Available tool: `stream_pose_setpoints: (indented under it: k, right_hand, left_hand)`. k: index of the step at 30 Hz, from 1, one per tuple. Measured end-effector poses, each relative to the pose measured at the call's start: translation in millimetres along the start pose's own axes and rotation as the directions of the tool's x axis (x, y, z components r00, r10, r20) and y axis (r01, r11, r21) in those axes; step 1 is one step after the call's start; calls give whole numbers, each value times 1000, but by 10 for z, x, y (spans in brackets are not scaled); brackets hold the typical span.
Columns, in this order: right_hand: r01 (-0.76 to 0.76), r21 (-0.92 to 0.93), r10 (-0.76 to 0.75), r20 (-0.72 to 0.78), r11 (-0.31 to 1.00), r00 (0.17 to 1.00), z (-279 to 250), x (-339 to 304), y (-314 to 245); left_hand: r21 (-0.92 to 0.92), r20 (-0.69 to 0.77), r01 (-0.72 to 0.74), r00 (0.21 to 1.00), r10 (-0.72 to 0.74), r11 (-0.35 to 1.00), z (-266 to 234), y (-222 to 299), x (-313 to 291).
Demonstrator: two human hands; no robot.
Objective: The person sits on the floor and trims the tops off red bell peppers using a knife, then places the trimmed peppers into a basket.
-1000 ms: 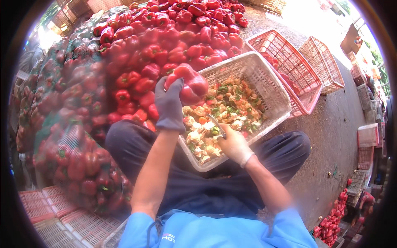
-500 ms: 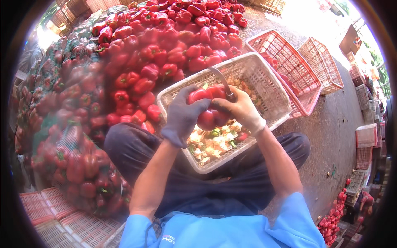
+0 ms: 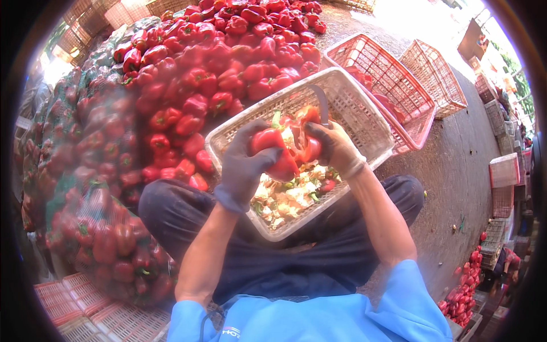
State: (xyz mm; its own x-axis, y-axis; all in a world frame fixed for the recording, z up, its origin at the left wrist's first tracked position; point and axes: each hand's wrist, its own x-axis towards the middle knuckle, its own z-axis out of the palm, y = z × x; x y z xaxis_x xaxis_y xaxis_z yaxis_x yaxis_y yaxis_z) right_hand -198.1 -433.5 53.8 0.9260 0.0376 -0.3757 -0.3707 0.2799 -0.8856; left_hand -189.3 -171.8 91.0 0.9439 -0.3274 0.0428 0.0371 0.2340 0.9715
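Over a pale plastic crate [image 3: 360, 114], a red bell pepper [image 3: 272, 142] is split open, with its pale core showing in the gap. My left hand [image 3: 244, 162], in a dark grey glove, is closed around the larger left part. The right part is held in my right hand [image 3: 341, 149], which wears a lighter, stained glove. A knife [image 3: 322, 104] with a curved blade also sticks up from my right hand; its handle is hidden. Pale pepper cores and green stems [image 3: 285, 208] lie in the crate below. The crate rests against my crossed legs.
A large heap of red bell peppers [image 3: 196, 105] spreads ahead and left. Net sacks of peppers [image 3: 114, 239] stand at my left, above stacked crates [image 3: 122, 313]. A red crate [image 3: 393, 74] and another crate [image 3: 433, 74] stand at the right. Someone [image 3: 510, 262] is far right.
The pepper, closed together before, is now pulled apart into two parts with its inside showing. My right hand has moved slightly outward, and the knife blade points more upright.
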Motion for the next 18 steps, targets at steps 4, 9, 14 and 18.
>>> stream_pose_setpoints:
  k: [4,9,14,18]
  right_hand:
    - [-29,312,29,6,950,1000,-38,28,198]
    - [-3,331,19,-45,944,999,-22,-68,244]
    - [-72,203,95,-105,977,990,67,-131,95]
    - [3,-194,-45,-215,981,976,-15,-194,156]
  left_hand:
    - [-90,-16,7,1000,-8,996,31,29,7]
    - [-245,-46,65,996,-78,967,26,79,3]
    - [-534,105,81,994,-29,842,-76,-89,56]
    - [-495,56,92,996,-75,864,-111,-94,101]
